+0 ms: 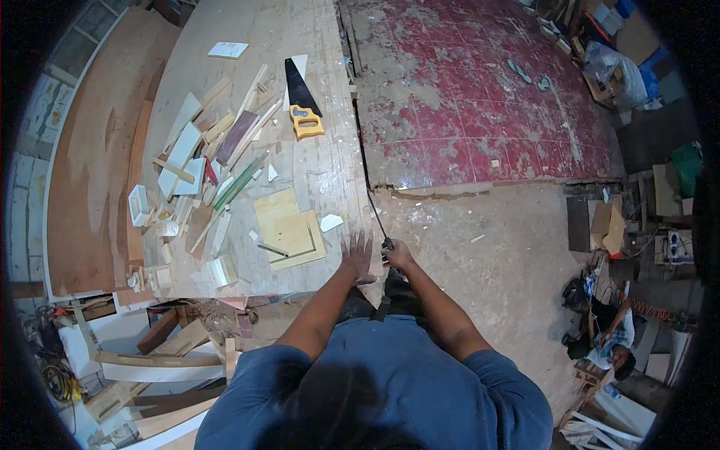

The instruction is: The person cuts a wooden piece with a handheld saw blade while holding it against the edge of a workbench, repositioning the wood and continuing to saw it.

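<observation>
My left hand [357,257] lies spread on a pale wooden piece at the worktable's edge. My right hand [397,253] grips the dark handle of a long, thin tool [379,217], which points away from me along the edge; its exact kind is unclear. Left of my hands are a small white offcut [331,223] and square yellowish boards [276,212], with a dark angled piece on them. Farther up the table lies a handsaw [302,97] with a yellow handle.
The worktable [285,30] holds several wood strips and offcuts [236,139]. A brown panel [90,187] stands at left, scrap wood [150,360] lies lower left. Sandals [529,79] lie on the red tiled floor [465,105]. Boxes [596,225] and another person [609,337] are at right.
</observation>
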A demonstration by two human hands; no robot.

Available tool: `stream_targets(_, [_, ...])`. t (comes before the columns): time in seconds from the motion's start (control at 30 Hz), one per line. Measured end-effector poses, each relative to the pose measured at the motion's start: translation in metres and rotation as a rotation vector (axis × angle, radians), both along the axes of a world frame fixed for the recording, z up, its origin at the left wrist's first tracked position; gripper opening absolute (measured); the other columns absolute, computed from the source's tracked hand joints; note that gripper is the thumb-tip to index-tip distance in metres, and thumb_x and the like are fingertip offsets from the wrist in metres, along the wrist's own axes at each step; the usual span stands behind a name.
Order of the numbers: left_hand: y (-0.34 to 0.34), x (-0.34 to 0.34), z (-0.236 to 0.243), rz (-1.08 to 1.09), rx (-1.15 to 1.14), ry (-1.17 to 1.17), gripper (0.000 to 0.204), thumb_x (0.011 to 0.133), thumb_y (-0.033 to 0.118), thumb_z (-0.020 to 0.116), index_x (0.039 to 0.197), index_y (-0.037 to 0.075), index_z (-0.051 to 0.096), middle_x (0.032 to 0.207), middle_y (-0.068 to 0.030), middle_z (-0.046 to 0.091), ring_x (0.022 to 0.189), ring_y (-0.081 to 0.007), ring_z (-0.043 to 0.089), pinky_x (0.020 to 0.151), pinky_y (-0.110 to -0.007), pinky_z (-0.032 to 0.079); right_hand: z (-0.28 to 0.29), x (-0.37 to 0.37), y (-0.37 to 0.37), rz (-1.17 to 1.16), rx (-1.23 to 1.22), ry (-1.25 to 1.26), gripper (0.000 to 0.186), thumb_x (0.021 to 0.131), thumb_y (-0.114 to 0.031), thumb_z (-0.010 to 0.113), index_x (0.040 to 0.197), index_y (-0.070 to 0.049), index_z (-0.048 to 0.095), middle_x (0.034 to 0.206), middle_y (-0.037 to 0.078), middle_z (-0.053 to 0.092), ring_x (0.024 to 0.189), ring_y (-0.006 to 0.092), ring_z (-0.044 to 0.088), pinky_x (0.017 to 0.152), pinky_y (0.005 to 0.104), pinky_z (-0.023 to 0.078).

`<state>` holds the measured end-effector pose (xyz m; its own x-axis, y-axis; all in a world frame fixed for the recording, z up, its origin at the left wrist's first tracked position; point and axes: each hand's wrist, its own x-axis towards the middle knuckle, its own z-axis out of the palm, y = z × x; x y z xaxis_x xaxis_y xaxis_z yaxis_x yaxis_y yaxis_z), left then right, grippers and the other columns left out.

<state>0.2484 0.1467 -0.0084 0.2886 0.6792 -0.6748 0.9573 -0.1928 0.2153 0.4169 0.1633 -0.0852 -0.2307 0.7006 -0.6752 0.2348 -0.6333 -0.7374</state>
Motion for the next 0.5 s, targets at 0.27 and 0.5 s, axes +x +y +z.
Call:
stream_targets(0.27, [0.0, -0.002, -0.008, -0.013, -0.084, 0.051, 0.137, 0.066, 0.058, 0.076, 0.149, 0.008, -0.02, 0.156, -0.0249, -0.016, 0.143, -0.0458, -0.015, 0.109, -0.068, -0.005, 0.04, -0.014, -0.026, 0.057, 0.39, -0.496, 0.027, 0.087, -0.014, 0.056, 0.109, 0.001, 0.055, 0.088, 0.024, 0.063, 0.081, 0.0391, 0.066, 0.076, 0.0438, 0.051])
stream_targets(0.5, [0.005, 0.0, 0.008, -0.029, -0.111, 0.007, 0.127, 0.072, 0.054, 0.072, 0.15, 0.007, -0.017, 0.156, -0.0248, -0.017, 0.142, -0.046, -0.018, 0.108, -0.069, -0.006, 0.086, -0.019, -0.051, 0.079, 0.429, -0.287, 0.034, 0.087, -0.009, 0.046, 0.12, 0.001, 0.049, 0.068, 0.019, 0.065, 0.05, 0.0273, 0.065, 0.047, 0.0414, 0.053])
